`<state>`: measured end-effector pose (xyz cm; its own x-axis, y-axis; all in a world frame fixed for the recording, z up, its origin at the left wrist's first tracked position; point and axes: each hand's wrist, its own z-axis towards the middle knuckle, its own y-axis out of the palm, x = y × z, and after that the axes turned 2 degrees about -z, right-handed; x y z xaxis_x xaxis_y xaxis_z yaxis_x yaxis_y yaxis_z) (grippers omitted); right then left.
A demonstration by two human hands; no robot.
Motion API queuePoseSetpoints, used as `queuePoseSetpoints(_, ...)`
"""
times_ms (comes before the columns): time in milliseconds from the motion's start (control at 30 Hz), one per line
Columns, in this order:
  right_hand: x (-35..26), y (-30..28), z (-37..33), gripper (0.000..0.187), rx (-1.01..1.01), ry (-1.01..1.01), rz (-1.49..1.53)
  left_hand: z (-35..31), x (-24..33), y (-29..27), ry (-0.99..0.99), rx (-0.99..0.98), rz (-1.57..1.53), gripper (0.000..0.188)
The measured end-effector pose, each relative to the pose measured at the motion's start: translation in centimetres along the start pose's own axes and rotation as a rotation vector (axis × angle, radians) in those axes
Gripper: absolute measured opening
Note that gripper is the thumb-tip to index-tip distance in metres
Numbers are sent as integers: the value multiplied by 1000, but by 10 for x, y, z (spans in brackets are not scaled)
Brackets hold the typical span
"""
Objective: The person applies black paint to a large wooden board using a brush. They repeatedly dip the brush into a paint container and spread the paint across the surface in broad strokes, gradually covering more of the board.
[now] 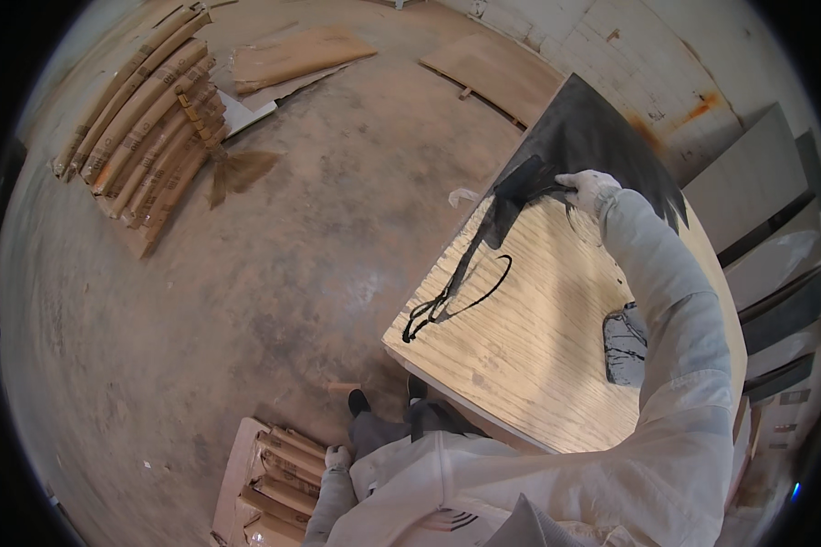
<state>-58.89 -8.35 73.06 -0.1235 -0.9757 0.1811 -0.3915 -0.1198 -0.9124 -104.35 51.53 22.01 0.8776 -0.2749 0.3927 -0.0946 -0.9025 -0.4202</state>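
My right hand (589, 190) wears a whitish glove and reaches over a large wood-grained board (538, 337). Its fingers are closed on the edge of a black, wet-looking rag (526, 180); the exact kind is hard to make out. Black coating (593, 123) covers the board's far part. A thin loop and streak of black trail from the rag to the near left corner. Beside my right forearm lies a grey, black-smeared block or container (625, 345), partly hidden by the sleeve. My left hand (337, 458), also gloved, hangs low at my side, fingers curled, with nothing visible in it.
Cardboard-wrapped bundles (150, 128) are stacked at the far left. More wrapped pieces (287, 469) lie near my left hand. Flat boards (493, 73) rest on the floor at the back. Grey panels (762, 191) lean along the right by a stained wall (648, 55).
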Motion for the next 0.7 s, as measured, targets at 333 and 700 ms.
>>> queuePoseSetpoints(333,12,6,12,51,13,-5,-37,31,5,-2,87,73,-235,35)
queuePoseSetpoints(700,-84,34,-76,47,29,-150,-159,0,43,-9,98,-44,-224,30)
